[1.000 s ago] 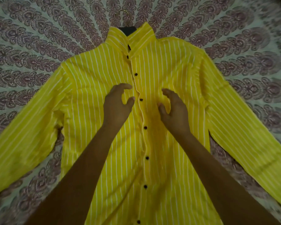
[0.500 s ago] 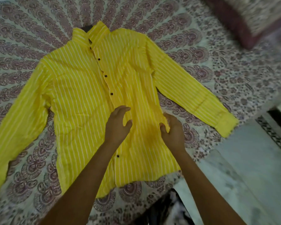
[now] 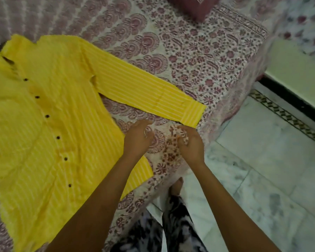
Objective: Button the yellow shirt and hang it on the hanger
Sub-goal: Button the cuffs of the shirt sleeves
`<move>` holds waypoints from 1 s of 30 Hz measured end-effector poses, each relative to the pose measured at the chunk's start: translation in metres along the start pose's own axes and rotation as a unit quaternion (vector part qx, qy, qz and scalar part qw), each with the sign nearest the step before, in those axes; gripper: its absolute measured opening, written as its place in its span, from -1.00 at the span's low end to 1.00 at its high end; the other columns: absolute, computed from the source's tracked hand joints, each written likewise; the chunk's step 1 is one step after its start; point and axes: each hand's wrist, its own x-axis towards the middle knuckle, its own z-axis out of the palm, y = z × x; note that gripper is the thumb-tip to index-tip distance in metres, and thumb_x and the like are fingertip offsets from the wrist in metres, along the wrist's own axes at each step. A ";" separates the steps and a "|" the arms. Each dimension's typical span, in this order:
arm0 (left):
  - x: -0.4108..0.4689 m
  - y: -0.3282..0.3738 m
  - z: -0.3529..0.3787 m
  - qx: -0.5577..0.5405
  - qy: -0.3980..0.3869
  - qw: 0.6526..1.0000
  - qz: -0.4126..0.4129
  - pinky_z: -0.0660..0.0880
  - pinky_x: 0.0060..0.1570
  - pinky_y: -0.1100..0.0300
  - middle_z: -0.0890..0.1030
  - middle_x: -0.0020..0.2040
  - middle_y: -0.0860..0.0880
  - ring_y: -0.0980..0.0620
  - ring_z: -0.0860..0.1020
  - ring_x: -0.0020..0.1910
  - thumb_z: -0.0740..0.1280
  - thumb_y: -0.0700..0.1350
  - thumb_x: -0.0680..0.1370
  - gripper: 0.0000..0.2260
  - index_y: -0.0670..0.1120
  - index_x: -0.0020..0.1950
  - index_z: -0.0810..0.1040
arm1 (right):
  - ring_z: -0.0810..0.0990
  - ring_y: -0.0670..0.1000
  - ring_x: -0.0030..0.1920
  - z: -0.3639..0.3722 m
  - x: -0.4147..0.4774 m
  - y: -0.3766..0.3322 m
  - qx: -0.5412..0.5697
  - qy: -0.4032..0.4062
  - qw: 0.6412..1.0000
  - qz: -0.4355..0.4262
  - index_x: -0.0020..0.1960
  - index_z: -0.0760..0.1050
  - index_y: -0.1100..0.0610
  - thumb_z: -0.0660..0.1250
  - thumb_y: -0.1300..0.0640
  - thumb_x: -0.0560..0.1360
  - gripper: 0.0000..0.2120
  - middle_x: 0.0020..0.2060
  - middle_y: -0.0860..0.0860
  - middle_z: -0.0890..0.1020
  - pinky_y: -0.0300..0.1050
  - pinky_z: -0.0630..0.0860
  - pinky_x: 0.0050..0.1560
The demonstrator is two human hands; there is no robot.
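The yellow striped shirt (image 3: 53, 124) lies flat and face up on the bed, its front closed along a row of black buttons (image 3: 58, 137). Its right sleeve (image 3: 144, 91) stretches to the cuff (image 3: 193, 113) near the bed's edge. A dark patch shows in the collar opening (image 3: 6, 60); no hanger is clearly visible. My left hand (image 3: 137, 140) hovers over the sheet just right of the shirt's side seam, fingers curled apart and holding nothing. My right hand (image 3: 190, 144) is below the cuff, pinching a fold of the patterned bedsheet (image 3: 198, 57).
The bed's edge runs diagonally beside my right hand. White marble floor (image 3: 262, 160) lies to the right, with a dark patterned border strip (image 3: 287, 115). A maroon pillow (image 3: 189, 6) sits at the top. My legs in black-and-white trousers (image 3: 171, 224) stand against the bed.
Both hands have left the shirt's front and moved right onto the bedsheet near the cuff. My view has swung right, so the shirt now sits at the left.
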 end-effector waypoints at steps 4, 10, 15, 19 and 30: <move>0.023 0.039 0.041 0.000 -0.015 1.000 -0.004 0.44 0.15 -0.01 0.51 0.27 -0.10 -0.11 0.50 0.16 0.26 -0.10 0.57 -0.73 -0.05 0.27 0.48 | 0.47 0.19 0.21 -0.021 0.027 0.034 -0.037 -0.020 0.999 -0.025 0.29 0.42 0.20 0.23 0.22 0.52 -0.66 0.23 0.17 0.50 0.05 0.46 0.13; 0.056 0.055 0.077 0.049 -0.020 0.999 -0.011 0.46 0.07 0.01 0.46 0.30 -0.14 -0.14 0.50 0.14 0.30 -0.17 0.53 -0.68 -0.07 0.29 0.46 | 0.44 0.13 0.20 -0.020 0.065 0.054 -0.016 0.004 0.998 0.056 0.41 0.24 0.22 0.25 0.19 0.52 -0.51 0.39 0.20 0.25 -0.18 0.36 0.00; 0.081 0.056 0.098 0.210 -0.091 0.969 0.088 0.28 0.28 -0.06 0.31 0.43 -0.09 -0.14 0.28 0.38 0.38 -0.17 0.46 -0.51 0.01 0.37 0.38 | 0.53 0.08 0.00 -0.009 0.082 0.055 0.161 0.023 0.972 0.169 0.38 0.28 0.25 0.25 0.24 0.52 -0.56 0.13 0.15 0.52 -0.13 0.46 0.00; 0.093 0.054 0.109 0.179 -0.044 0.979 0.092 0.42 0.08 -0.01 0.47 0.28 -0.11 -0.14 0.40 0.24 0.27 -0.21 0.51 -0.71 -0.08 0.22 0.53 | 0.57 0.08 -0.11 -0.010 0.089 0.058 0.279 0.044 0.925 0.253 0.25 0.39 0.19 0.20 0.22 0.53 -0.70 -0.03 0.09 0.58 -0.01 0.54 -0.07; 0.106 0.060 0.047 -0.267 -0.061 0.955 -0.112 0.31 -0.26 0.25 0.48 -0.10 -0.03 0.10 0.39 -0.25 0.26 -0.12 0.58 -0.91 -0.12 -0.06 0.48 | 0.56 0.04 -0.14 -0.005 0.086 0.008 0.404 0.008 0.890 0.210 0.09 0.43 0.22 0.18 0.22 0.56 -0.86 -0.05 0.15 0.59 -0.19 0.51 -0.20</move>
